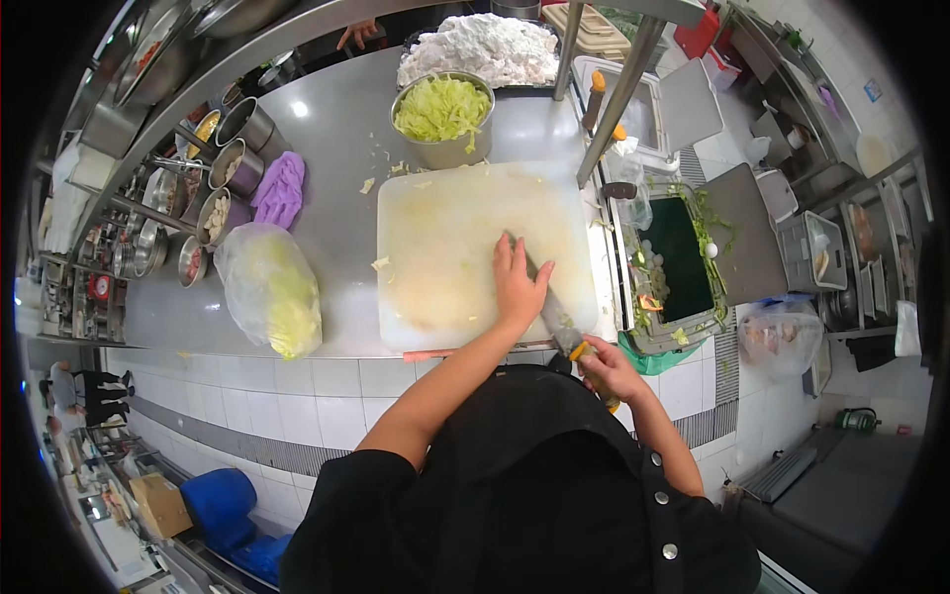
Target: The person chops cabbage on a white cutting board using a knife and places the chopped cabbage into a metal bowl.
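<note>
My right hand (610,371) grips the yellow and brown handle of a large kitchen knife (555,308) at the near right edge of the white cutting board (438,245). Its broad blade slants up and left over the board, with bits of green near the handle. My left hand (521,286) lies by the blade's far part, fingers apart and pointing away from me; whether the fingers touch the metal is hard to tell. Small pale scraps dot the board. Just behind it, a steel pot (445,152) is heaped with shredded lettuce (441,108).
A plastic bag of lettuce or cabbage (271,289) and a purple cloth (280,189) lie left. Steel containers (215,215) line the left rail. A black tray of white floury food (482,48) stands behind; a waste bin (675,260) with scraps is right. Another person's hand (359,33) shows at the far side.
</note>
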`<state>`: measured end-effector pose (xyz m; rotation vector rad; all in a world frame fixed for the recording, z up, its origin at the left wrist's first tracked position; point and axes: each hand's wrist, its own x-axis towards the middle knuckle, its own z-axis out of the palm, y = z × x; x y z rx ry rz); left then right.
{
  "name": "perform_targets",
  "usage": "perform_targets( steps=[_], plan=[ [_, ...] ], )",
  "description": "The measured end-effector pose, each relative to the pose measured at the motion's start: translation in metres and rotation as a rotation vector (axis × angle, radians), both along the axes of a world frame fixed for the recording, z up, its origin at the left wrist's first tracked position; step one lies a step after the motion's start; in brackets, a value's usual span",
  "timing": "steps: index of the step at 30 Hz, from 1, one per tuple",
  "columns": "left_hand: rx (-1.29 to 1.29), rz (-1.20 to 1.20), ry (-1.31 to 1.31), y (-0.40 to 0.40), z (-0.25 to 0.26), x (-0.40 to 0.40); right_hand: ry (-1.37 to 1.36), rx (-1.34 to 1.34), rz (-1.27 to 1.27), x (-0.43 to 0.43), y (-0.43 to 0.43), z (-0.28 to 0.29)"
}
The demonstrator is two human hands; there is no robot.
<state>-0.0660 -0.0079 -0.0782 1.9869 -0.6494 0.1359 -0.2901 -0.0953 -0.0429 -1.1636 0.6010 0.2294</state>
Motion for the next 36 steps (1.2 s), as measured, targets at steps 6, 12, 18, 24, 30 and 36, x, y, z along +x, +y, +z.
perform_targets(
  steps=[6,12,18,24,30,36],
  plan=[
    [-0.318,0.119,0.026,-0.025,0.028,0.066,-0.266,-0.554,0.058,0.077,0.017,0.017],
    [-0.298,0.162,-0.276,-0.042,0.131,0.242,-0.324,-0.565,-0.055,0.19,0.007,0.088],
    [-0.298,0.301,-0.171,0.019,0.126,0.253,-0.379,-0.861,-0.144,0.148,-0.002,0.041],
    [-0.182,0.86,-0.746,0.247,0.073,0.146,-0.276,-1.128,0.082,0.043,0.012,0.034],
    [-0.027,0.983,0.081,0.39,0.073,0.172,-0.261,-1.074,0.175,0.044,0.015,0.028],
    [0.437,0.215,-0.076,0.273,0.075,0.204,-0.249,-1.097,0.243,0.071,0.015,0.032]
  ],
)
